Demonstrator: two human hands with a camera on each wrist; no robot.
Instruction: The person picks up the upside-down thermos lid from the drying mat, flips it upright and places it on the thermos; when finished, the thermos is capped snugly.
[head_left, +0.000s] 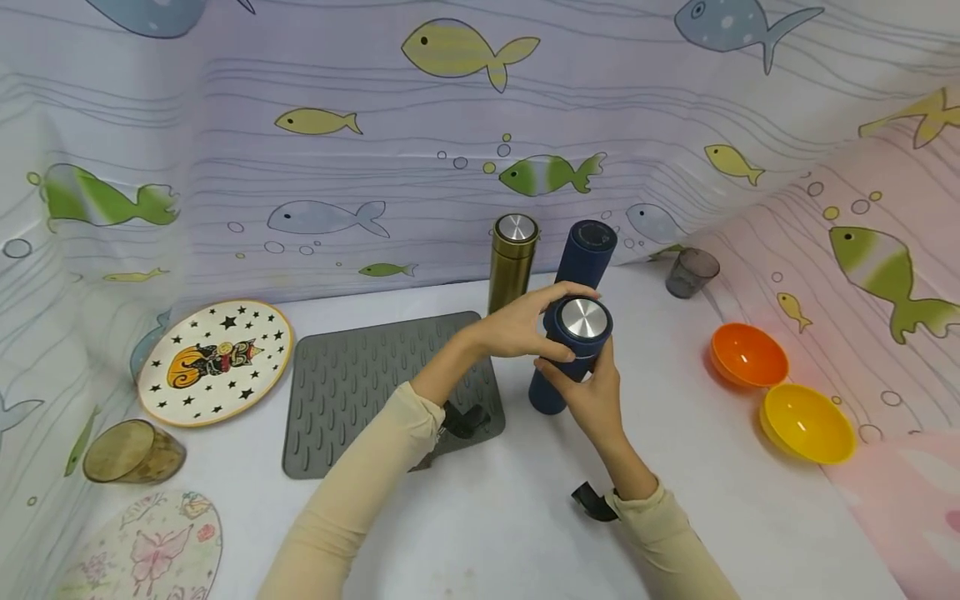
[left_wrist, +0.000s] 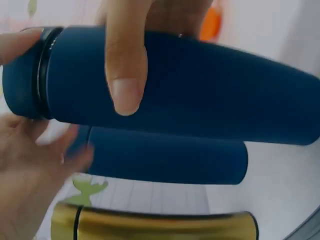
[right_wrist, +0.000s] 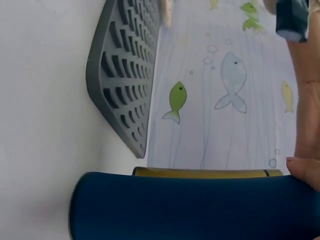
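Left hand [head_left: 517,327] grips lid [head_left: 583,320], right hand [head_left: 588,398] clasps navy flask [head_left: 564,358]; apparently unscrewing — keep flask upright, body steady

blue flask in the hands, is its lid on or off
On. The blue flask has its silver-topped lid seated on the neck, with the left hand curled round the lid and the right hand gripping the body.

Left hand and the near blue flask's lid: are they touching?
Touching. In the head view the left hand curls its fingers round the lid of the near blue flask; the left wrist view shows a finger lying across the flask.
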